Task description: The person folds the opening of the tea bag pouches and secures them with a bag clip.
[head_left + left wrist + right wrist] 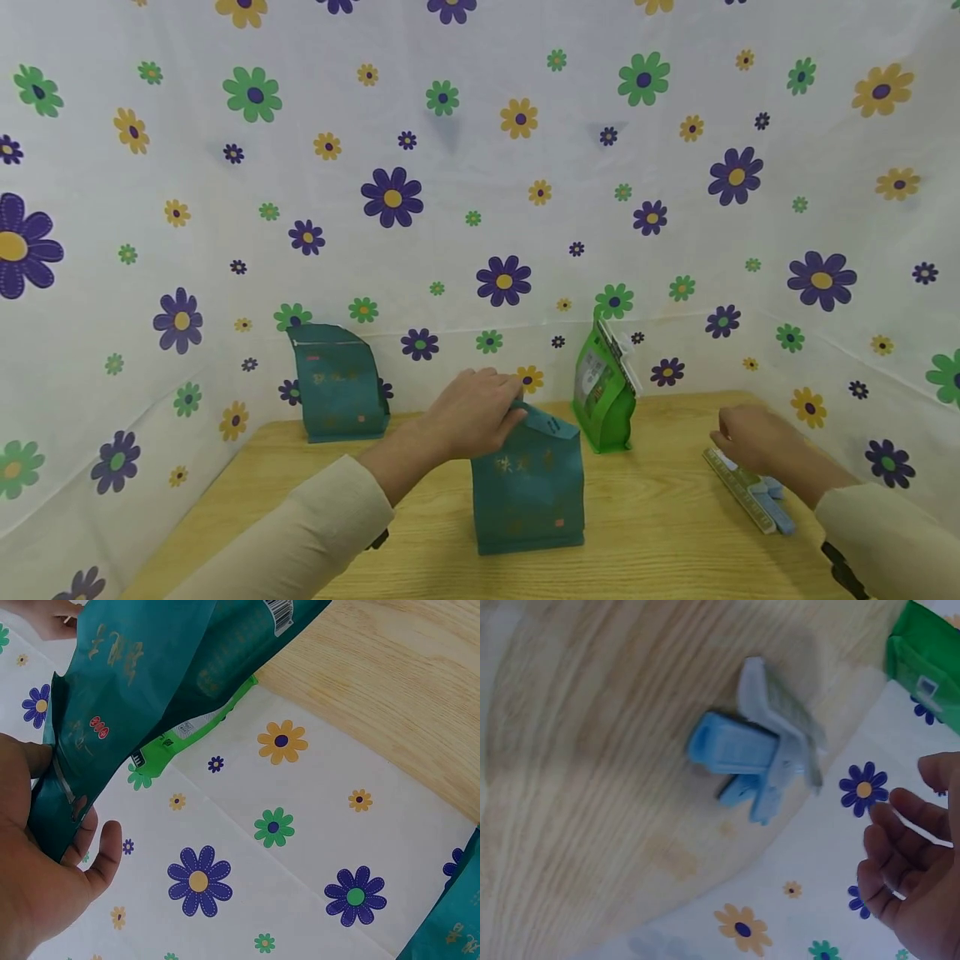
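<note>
My left hand (476,412) grips the folded top of a teal pouch bag (528,504) with gold lettering, which stands upright at the middle of the table. In the left wrist view the top of this bag (112,697) passes between thumb and fingers. Over the right side of the table hovers my right hand (757,437), its fingers loosely curled around nothing. Below it lie a pale, ruler-like strip (738,487) and a light blue clip (776,504). The right wrist view shows the blue clip (735,746) from its end, slightly blurred, apart from the fingers.
Another teal bag (341,392) stands at the back left. Behind and right of the gripped bag is a green bag (600,408) with a white clip (628,367) along its top. Flower-patterned white cloth (450,242) walls in the wooden table (660,533) at the back and sides.
</note>
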The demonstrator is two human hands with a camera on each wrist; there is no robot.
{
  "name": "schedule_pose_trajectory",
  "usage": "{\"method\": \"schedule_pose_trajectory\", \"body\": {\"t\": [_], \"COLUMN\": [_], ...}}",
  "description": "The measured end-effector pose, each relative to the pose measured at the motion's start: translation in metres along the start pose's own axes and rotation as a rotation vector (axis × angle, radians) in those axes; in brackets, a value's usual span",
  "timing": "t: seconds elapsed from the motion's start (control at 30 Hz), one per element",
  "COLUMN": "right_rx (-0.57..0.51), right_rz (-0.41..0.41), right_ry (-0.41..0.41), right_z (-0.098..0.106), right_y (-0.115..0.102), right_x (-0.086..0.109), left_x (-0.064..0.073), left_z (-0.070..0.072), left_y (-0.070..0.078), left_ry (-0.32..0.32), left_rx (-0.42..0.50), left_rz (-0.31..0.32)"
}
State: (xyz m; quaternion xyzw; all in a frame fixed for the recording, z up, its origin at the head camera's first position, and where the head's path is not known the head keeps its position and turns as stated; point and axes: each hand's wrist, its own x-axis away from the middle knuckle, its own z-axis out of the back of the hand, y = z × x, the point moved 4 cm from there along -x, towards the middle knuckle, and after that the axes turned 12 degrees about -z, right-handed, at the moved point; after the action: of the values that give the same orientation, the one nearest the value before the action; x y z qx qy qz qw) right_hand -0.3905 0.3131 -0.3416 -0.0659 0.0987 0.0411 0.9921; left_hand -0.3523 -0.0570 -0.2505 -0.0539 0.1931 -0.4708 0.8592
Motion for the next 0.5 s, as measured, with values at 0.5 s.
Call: {"method": "schedule_pose_trajectory", "body": {"t": [0.5], "right_rx": [0.087], "right_rz": [-0.206], "right_ry": [-0.257], "right_z": [-0.028], "right_y": [0.031], "right_x": [0.015], "left_x": [0.0], "left_z": [-0.001], "left_y": [0.0], "left_ry": [0.006], "left_rx": [0.004], "left_rz": [-0.002]}}
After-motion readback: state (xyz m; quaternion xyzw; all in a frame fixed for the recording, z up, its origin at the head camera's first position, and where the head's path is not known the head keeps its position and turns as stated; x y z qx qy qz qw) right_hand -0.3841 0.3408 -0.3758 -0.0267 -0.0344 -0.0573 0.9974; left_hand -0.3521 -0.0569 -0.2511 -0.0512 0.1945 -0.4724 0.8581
